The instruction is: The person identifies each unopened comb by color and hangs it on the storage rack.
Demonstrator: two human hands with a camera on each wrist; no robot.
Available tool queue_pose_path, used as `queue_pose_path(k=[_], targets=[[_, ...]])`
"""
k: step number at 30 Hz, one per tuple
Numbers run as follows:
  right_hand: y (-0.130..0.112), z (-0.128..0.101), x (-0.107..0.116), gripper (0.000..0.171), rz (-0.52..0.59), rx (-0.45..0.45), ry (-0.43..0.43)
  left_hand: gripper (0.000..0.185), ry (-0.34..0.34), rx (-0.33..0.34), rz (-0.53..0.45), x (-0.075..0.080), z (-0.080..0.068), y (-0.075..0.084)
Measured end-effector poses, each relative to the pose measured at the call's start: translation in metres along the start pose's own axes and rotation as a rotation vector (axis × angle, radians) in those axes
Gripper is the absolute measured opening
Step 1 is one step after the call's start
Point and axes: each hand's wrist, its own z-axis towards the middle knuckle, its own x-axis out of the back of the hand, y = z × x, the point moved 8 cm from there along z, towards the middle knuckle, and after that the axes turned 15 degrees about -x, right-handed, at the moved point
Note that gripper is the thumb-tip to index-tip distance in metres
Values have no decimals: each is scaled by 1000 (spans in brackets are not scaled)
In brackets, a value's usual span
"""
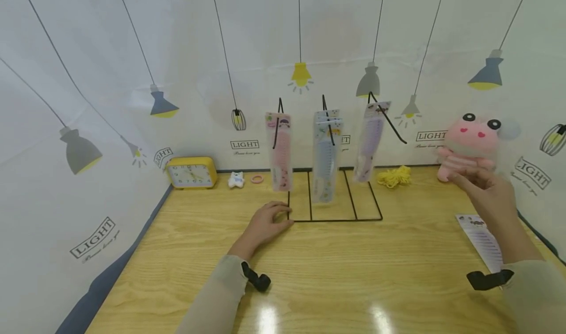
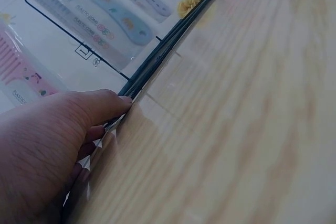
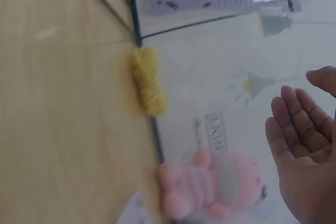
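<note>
A black wire rack (image 1: pixel 336 219) stands on the wooden table (image 1: pixel 336 275) with three packaged combs hanging from its hooks: pink (image 1: pixel 279 152), blue (image 1: pixel 326 157) and purple (image 1: pixel 370 142). My left hand (image 1: pixel 265 223) rests on the table with its fingertips on the rack's front left corner (image 2: pixel 123 95); the blue comb (image 2: pixel 100 17) and pink comb (image 2: pixel 21 74) hang above it. My right hand (image 1: pixel 486 189) is raised, empty, fingers relaxed (image 3: pixel 299 124), in front of a pink plush toy (image 1: pixel 470 145) and apart from it (image 3: pixel 210 190).
A yellow alarm clock (image 1: pixel 192 173), a small white figure (image 1: pixel 236 180) and a pink ring (image 1: pixel 257 179) sit at the back left. A yellow yarn bundle (image 1: pixel 394 177) lies right of the rack. Another packaged comb (image 1: pixel 482 238) lies flat near the right edge. Printed curtain walls enclose the table.
</note>
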Motion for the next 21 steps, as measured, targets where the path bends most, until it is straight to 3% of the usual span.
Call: queue_pose_path(k=[5, 10, 13, 17, 21], targets=[[54, 1, 10, 40, 2, -72, 39, 40, 3, 6, -3, 0, 0, 1], [98, 8, 19, 49, -43, -138, 110, 40, 3, 6, 3, 1, -1, 3], [113, 15, 20, 52, -181, -112, 130, 40, 8, 10, 4, 2, -2, 4], [127, 21, 16, 44, -377, -23, 133, 40, 12, 16, -3, 2, -2, 3], [134, 23, 10, 48, -434, 33, 69, 41, 8, 20, -6, -1, -1, 0]])
